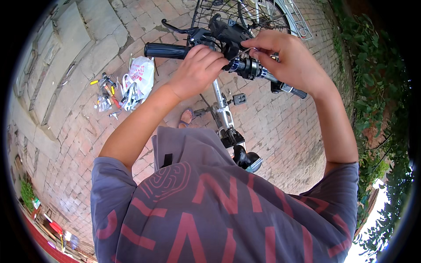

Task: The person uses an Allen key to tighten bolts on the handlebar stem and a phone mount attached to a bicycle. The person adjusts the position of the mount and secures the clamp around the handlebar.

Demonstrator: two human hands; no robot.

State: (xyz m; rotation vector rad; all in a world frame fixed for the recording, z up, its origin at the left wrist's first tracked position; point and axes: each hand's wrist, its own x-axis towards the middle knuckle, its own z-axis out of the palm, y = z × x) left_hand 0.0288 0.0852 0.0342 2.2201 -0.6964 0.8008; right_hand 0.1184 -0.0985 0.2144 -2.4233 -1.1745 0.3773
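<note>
Head view: what is the left hand (198, 68) doing?

– Its fingers are bending over beside the black handlebar grip (165, 50); I can't tell whether they're clasping anything.

– And the right hand (288, 55)?

– Its thumb and forefinger are almost meeting, pinching a thin, greyish piece (244, 53) beside the black bracket (228, 34). It's too small to tell wire from tool.

– Where is the handlebar (266, 74) sitting?

– It's crossing the front of the silver bicycle frame (225, 116), just ahead of the person.

– What's lying nearby?

– Hand tools (106, 91) are lying on brick paving (289, 127) beside a white plastic bag (141, 76), off to the left.
</note>
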